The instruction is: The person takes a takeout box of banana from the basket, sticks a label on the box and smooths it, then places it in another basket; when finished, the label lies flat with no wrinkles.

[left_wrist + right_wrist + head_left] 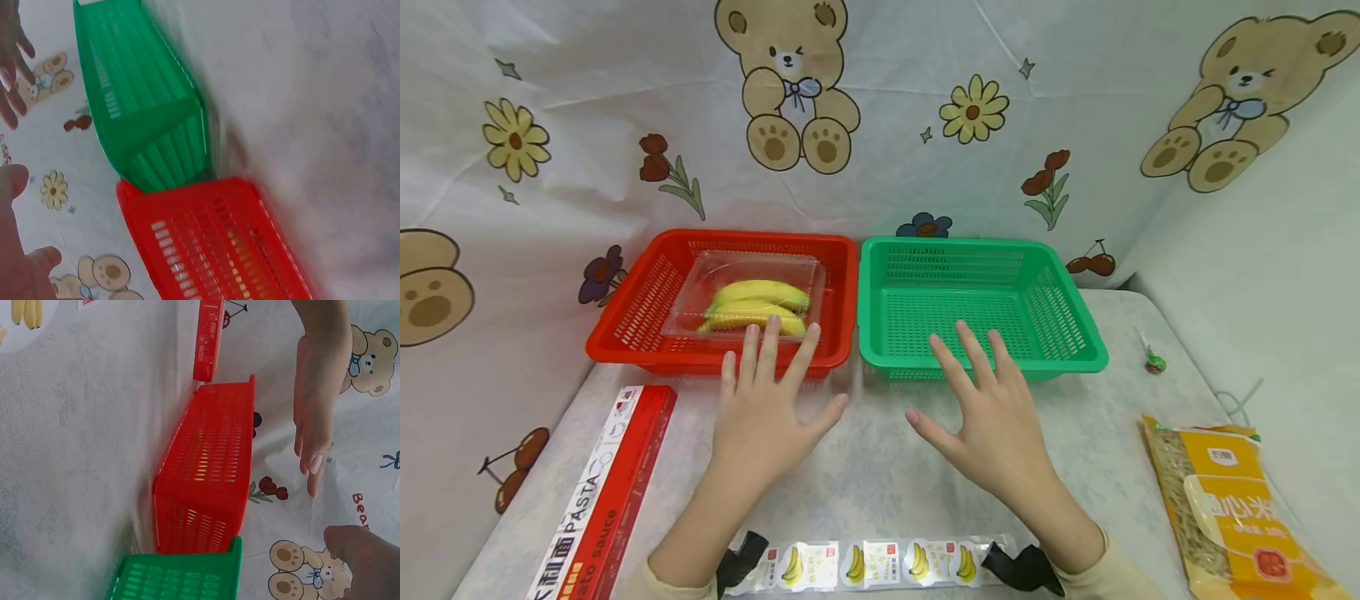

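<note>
Both hands hover palm down with fingers spread, holding nothing. In the head view the left hand [767,417] is before the red basket [647,367], its fingertips overlapping the front rim. Inside that basket is a clear plastic box [688,308] with yellow bananas [756,304] in it. My right hand [992,417] is in front of the green basket [1067,367], fingers overlapping its near wall. No contents show in the green basket. The right wrist view catches the left hand [315,406] from the side, fingers straight.
A long red pasta box [617,492] lies at the left. At the right are an orange bag of noodles [1240,508] and a small green-wrapped lollipop [1154,362]. A strip of banana-printed packets [872,565] lies along the near edge. A bear-printed cloth [880,100] hangs behind.
</note>
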Action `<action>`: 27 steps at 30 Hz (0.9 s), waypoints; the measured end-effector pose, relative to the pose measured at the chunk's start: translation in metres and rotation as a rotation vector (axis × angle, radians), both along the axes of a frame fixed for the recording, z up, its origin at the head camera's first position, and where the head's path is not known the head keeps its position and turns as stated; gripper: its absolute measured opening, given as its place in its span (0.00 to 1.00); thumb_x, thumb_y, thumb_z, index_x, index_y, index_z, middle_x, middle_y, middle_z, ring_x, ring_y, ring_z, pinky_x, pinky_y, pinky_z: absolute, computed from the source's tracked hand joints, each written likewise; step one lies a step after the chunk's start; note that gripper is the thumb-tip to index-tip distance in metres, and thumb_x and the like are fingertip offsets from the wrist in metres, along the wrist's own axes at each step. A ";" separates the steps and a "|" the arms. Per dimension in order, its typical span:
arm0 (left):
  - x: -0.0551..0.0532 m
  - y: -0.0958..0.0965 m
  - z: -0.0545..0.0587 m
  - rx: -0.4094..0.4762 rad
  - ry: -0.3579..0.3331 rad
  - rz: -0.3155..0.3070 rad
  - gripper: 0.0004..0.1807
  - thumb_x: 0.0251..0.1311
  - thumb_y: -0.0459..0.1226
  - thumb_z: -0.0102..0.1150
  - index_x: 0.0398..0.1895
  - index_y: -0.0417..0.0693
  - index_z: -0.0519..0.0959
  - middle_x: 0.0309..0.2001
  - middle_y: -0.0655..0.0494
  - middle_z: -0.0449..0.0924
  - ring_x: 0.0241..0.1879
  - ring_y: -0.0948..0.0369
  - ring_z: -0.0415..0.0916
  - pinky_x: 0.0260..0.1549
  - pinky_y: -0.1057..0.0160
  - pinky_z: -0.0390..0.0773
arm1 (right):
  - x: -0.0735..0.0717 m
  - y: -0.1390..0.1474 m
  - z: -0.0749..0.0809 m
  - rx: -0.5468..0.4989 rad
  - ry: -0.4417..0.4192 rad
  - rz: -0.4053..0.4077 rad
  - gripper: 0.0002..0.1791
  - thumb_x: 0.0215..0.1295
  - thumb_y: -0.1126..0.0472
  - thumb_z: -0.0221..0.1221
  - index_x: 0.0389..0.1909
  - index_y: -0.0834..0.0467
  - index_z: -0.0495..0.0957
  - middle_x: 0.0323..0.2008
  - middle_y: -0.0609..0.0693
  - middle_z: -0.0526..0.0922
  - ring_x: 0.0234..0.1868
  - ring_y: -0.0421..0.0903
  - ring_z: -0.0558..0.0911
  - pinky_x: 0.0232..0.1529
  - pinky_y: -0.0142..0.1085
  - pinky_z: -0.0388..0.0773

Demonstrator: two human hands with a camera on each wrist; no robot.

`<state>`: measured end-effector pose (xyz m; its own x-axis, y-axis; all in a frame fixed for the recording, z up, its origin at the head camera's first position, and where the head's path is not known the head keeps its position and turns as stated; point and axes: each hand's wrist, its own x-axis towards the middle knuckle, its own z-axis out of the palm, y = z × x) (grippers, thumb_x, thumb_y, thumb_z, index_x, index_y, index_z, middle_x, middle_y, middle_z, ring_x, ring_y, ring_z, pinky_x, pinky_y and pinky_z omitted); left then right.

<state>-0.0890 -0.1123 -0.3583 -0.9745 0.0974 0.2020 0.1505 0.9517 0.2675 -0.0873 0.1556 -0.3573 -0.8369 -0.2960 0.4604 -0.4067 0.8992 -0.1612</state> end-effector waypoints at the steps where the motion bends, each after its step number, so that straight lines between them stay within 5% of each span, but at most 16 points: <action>1: -0.001 -0.005 0.001 0.016 -0.002 0.009 0.49 0.58 0.68 0.52 0.79 0.74 0.42 0.81 0.45 0.37 0.79 0.40 0.33 0.73 0.32 0.41 | -0.001 0.000 0.000 -0.003 0.009 0.011 0.48 0.56 0.31 0.62 0.76 0.41 0.59 0.76 0.55 0.59 0.74 0.70 0.57 0.64 0.68 0.64; 13: -0.007 -0.077 0.009 0.060 -0.042 0.166 0.57 0.55 0.72 0.52 0.81 0.65 0.39 0.80 0.37 0.33 0.76 0.32 0.33 0.67 0.25 0.44 | -0.019 -0.013 -0.001 -0.067 0.020 0.136 0.44 0.59 0.35 0.62 0.75 0.43 0.61 0.75 0.53 0.63 0.72 0.63 0.63 0.62 0.64 0.70; 27: -0.024 -0.141 0.006 0.047 -0.126 0.254 0.63 0.52 0.73 0.54 0.81 0.57 0.34 0.76 0.26 0.30 0.73 0.25 0.33 0.61 0.20 0.45 | -0.040 -0.042 0.008 -0.102 -0.061 0.215 0.43 0.63 0.35 0.59 0.76 0.42 0.58 0.75 0.50 0.61 0.74 0.56 0.61 0.66 0.60 0.68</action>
<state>-0.1132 -0.2536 -0.3523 -0.9842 -0.1595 0.0764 -0.1282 0.9409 0.3136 -0.1273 0.1133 -0.3490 -0.7872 -0.4246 0.4473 -0.5734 0.7709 -0.2774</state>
